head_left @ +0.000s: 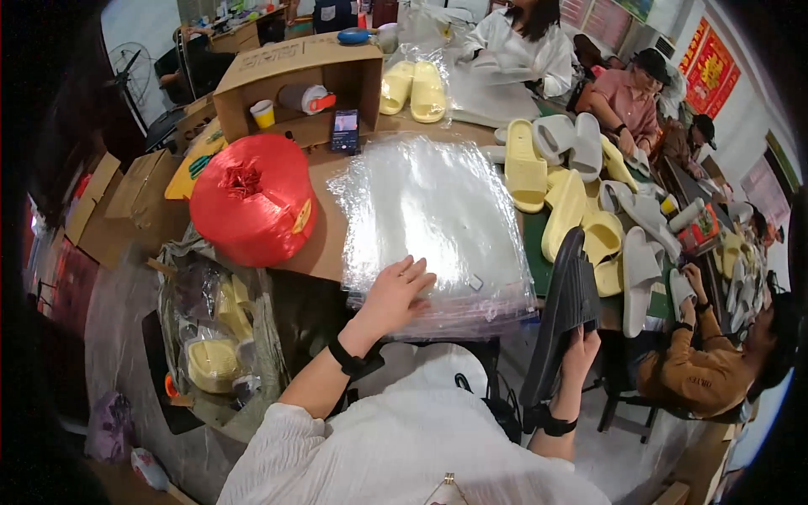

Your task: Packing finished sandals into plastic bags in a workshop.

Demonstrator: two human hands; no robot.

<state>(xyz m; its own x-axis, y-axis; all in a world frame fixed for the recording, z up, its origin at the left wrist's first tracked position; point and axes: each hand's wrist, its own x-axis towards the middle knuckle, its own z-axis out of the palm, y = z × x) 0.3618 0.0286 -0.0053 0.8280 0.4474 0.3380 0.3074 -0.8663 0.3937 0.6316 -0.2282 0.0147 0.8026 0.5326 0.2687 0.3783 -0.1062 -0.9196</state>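
Observation:
My left hand (394, 293) lies with its fingers spread on the near edge of a stack of clear plastic bags (429, 206). Nothing is gripped in it. To the right of the stack, my right hand (579, 353) holds a black slide slipper (551, 324) upright, toe end up, by its lower part. Whether a second black slipper is pressed against it, I cannot tell. Just beyond it, yellow slippers (527, 164) and grey slippers (641, 278) are heaped on the table.
A large red roll of plastic twine (252, 202) stands left of the bags. Behind it are an open cardboard box (299, 67) and a phone (345, 130). A sack (269, 337) with wrapped slippers sits at lower left. Co-workers sit along the right side, one in a brown top (703, 366).

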